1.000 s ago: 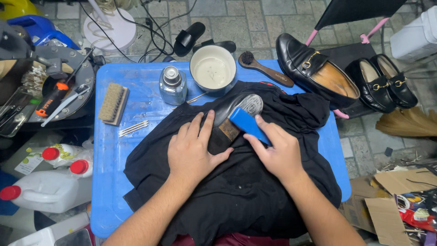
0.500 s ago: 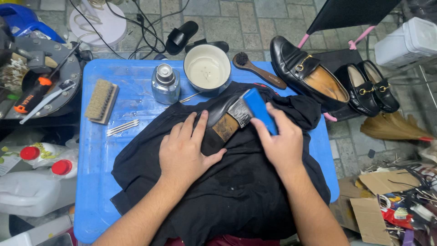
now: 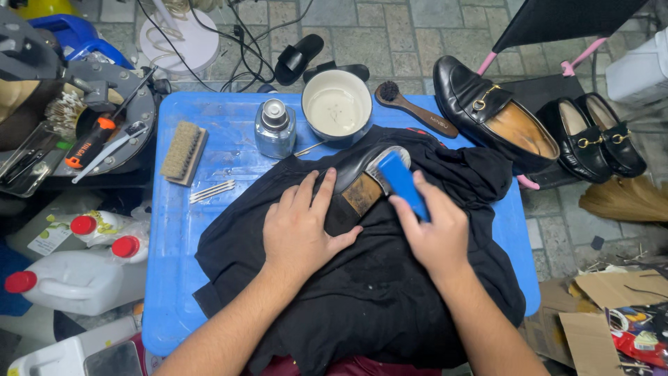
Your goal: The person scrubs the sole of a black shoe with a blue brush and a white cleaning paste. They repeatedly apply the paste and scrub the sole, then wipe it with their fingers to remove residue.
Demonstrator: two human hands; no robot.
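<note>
left hand [image 3: 300, 233] lies flat and open, pinning the upturned black leather shoe [image 3: 355, 184] on the black cloth [image 3: 376, 292], right hand [image 3: 435, 233] wrapped round a blue-handled brush [image 3: 402, 182] against its sole; white round bowl [image 3: 337, 108] behind

I'm over a blue table [image 3: 174, 292]: black cloth [image 3: 390, 292] across the middle, wooden brush [image 3: 182, 152] and cotton swabs [image 3: 212, 191] at left, glass bottle [image 3: 275, 128] and white bowl [image 3: 337, 108] at top.
</note>
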